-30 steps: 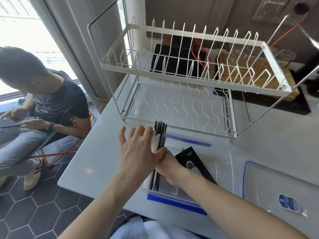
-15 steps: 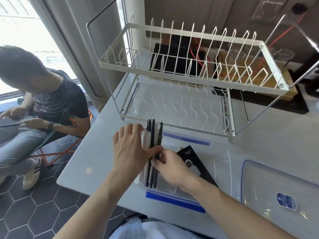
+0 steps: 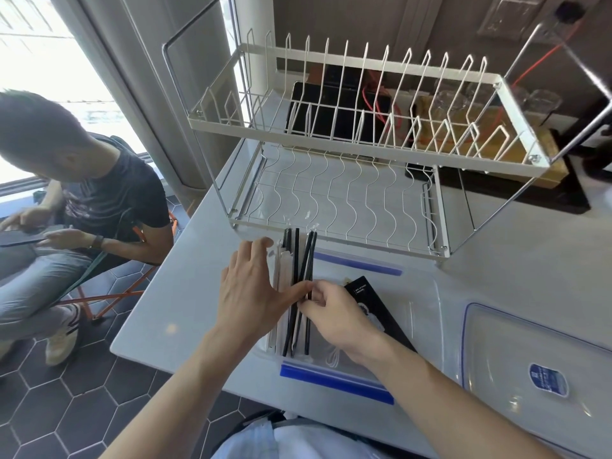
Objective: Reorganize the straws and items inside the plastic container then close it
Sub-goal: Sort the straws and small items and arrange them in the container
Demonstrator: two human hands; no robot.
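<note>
A clear plastic container (image 3: 427, 303) with blue clips lies open on the white table. Several black straws (image 3: 299, 260) in clear wrappers lie along its left side, their far ends sticking out over the rim. My left hand (image 3: 251, 293) rests flat against the straws from the left, thumb across them. My right hand (image 3: 334, 313) pinches the straws from the right with its fingertips. A black flat packet (image 3: 374, 303) lies in the container under my right wrist. The clear lid (image 3: 536, 362) with a blue label lies to the right.
A two-tier white wire dish rack (image 3: 347, 167) stands just beyond the container. A seated person (image 3: 82, 200) holding a phone is off the table's left edge. Dark trays and glasses sit at the back right.
The straw bundle has spread out and come down flatter into the container's left side. My left hand slid left; my right hand's fingertips now pinch the straws.
</note>
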